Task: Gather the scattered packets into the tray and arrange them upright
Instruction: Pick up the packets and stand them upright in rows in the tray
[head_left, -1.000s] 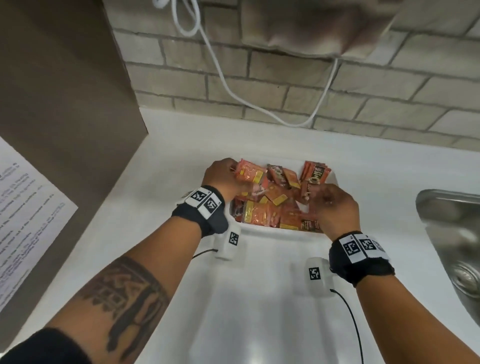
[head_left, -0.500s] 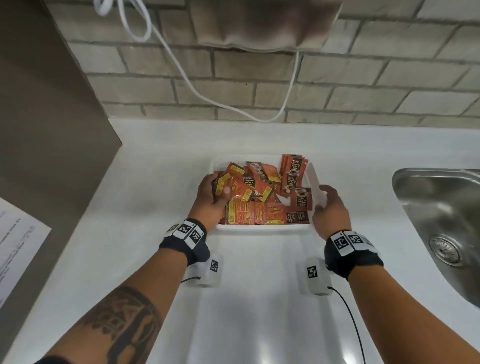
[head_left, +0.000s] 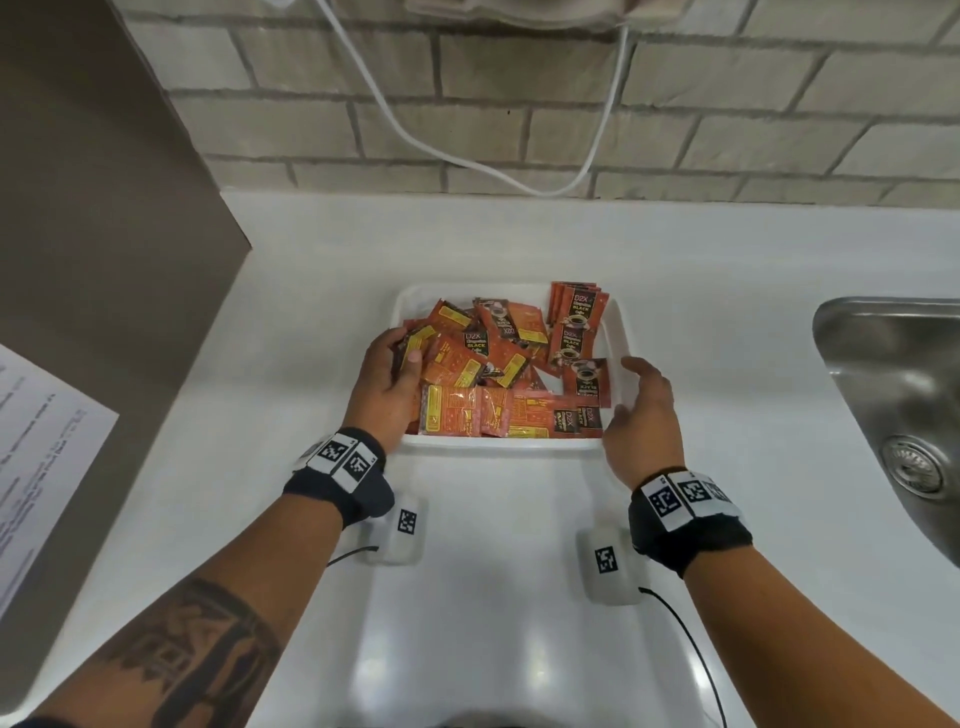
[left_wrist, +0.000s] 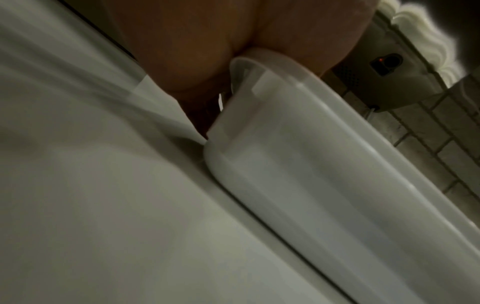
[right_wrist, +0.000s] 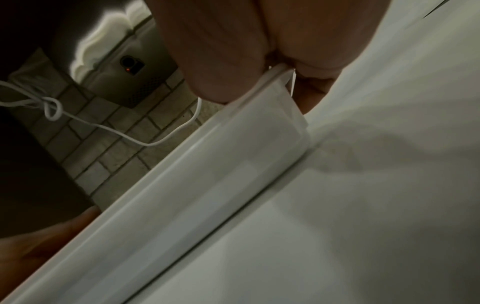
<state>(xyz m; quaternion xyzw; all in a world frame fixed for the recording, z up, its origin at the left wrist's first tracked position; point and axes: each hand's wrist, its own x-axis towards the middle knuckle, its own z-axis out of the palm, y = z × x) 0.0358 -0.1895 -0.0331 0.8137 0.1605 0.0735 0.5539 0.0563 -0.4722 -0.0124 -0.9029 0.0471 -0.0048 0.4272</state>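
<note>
We see orange-red packets (head_left: 470, 364) with yellow label panels and black blocks of print, heaped in a plain white tray (head_left: 615, 332) on a glossy white counter (head_left: 322, 249). Behind it our view takes in a grey-beige brick wall (head_left: 779, 130) with paler mortar lines, crossed by a white cable (head_left: 395, 119). Both wrists wear black bands (head_left: 337, 488) carrying white tags with black square codes. The sink (head_left: 893, 374) is dull steel grey.

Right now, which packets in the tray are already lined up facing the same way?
The stack of packets in the tray's far right corner: they overlap neatly, black labels facing forward. The other packets lie jumbled at mixed angles.
</note>
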